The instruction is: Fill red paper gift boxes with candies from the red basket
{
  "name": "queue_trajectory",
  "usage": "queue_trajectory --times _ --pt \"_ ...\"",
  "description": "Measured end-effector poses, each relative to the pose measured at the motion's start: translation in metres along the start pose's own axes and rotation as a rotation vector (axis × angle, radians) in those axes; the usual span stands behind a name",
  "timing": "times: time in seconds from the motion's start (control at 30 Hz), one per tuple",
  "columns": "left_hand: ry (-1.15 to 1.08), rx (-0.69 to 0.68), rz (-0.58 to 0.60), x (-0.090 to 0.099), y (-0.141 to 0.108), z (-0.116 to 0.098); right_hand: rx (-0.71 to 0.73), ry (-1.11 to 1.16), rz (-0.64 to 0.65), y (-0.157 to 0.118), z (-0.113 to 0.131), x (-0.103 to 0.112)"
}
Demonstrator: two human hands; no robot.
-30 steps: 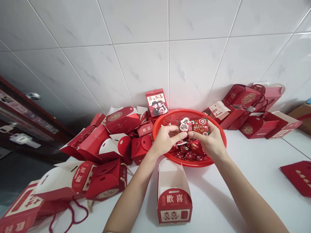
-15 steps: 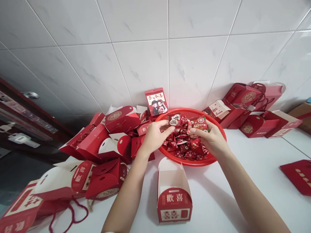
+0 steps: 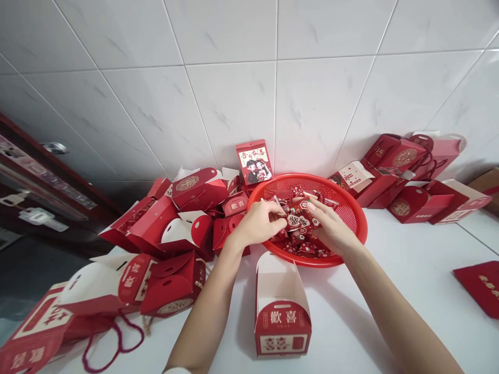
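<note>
My left hand (image 3: 260,224) is over the left side of a red plastic basket (image 3: 360,228), its thumb and fingers pinched on a wrapped candy packet. My right hand (image 3: 334,227) is above the basket's right part, fingers closed along the edge of a red candy packet (image 3: 299,221) with a pale label. How the packets overlap between the two hands is partly hidden by my fingers. More small red candy packets (image 3: 306,248) lie in the basket below. In front of the basket, an open red and white gift box (image 3: 283,318) stands upright on the white table.
Several red gift boxes (image 3: 200,189) crowd the left side, one with a dark red cord handle (image 3: 117,348). More boxes (image 3: 421,200) stand at the right by the tiled wall (image 3: 319,104). A box with a cartoon couple (image 3: 255,162) is behind the basket; a red pouch (image 3: 479,285) lies far right.
My hands have come lower into the basket and closer together. The packets they held up apart are now close together between my fingers. The view has shifted slightly.
</note>
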State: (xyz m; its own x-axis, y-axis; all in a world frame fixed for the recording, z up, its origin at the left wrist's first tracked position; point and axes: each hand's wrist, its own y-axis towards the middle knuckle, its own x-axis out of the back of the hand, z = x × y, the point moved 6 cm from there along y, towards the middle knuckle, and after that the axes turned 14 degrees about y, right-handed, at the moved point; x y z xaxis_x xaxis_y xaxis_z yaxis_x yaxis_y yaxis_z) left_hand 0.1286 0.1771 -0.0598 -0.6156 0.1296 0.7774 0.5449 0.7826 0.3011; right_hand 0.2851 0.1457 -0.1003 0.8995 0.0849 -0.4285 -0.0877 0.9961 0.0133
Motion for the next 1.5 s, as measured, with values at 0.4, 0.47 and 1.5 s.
queue_trajectory --times 0.4,0.47,1.5 --pt "-0.393 0.048 0.076 -0.003 0.002 0.007 0.019 0.04 0.082 -0.004 0.007 -0.007" --pt "-0.446 0.033 0.075 -0.002 0.002 0.007 0.034 0.024 0.064 -0.003 0.01 -0.004" --pt "-0.722 0.103 0.195 -0.015 0.001 0.003 0.247 -0.043 0.025 -0.003 0.022 0.008"
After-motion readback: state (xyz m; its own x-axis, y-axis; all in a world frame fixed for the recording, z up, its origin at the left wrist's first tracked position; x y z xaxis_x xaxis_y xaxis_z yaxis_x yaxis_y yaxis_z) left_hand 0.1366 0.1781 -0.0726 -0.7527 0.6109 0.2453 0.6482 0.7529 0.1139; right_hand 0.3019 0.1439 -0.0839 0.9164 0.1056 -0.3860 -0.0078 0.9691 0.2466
